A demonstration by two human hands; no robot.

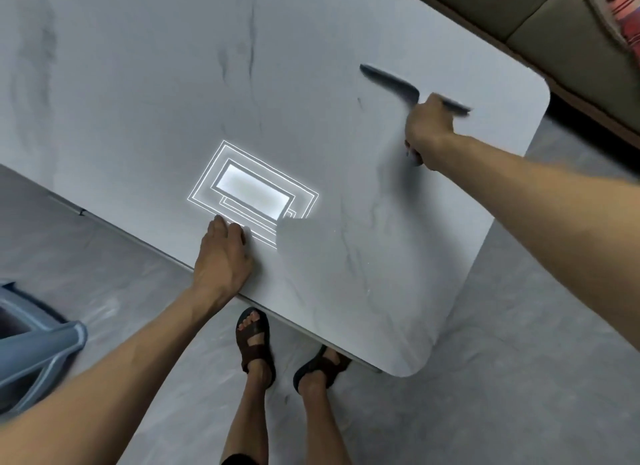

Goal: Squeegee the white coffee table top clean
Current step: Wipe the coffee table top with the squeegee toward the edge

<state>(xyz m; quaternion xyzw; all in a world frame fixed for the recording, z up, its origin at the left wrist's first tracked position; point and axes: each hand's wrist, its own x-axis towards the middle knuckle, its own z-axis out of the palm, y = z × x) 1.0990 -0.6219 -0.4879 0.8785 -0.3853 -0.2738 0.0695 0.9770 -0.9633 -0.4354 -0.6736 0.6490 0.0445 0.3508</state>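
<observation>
The white coffee table top (145, 84), faintly veined in grey, fills most of the view. A dark squeegee (389, 81) lies with its blade on the top near the far right corner, blurred by motion. My right hand (429, 132) is shut on its handle, arm stretched across the table. My left hand (221, 260) rests flat on the near edge of the top, fingers spread, holding nothing. A bright reflection of a ceiling light (252, 193) shines on the top just beyond my left hand.
A sofa (554, 39) stands close behind the table's far right side. A blue-grey plastic object (38, 347) sits on the floor at the left. My sandalled feet (254, 340) stand at the table's near edge on the grey floor.
</observation>
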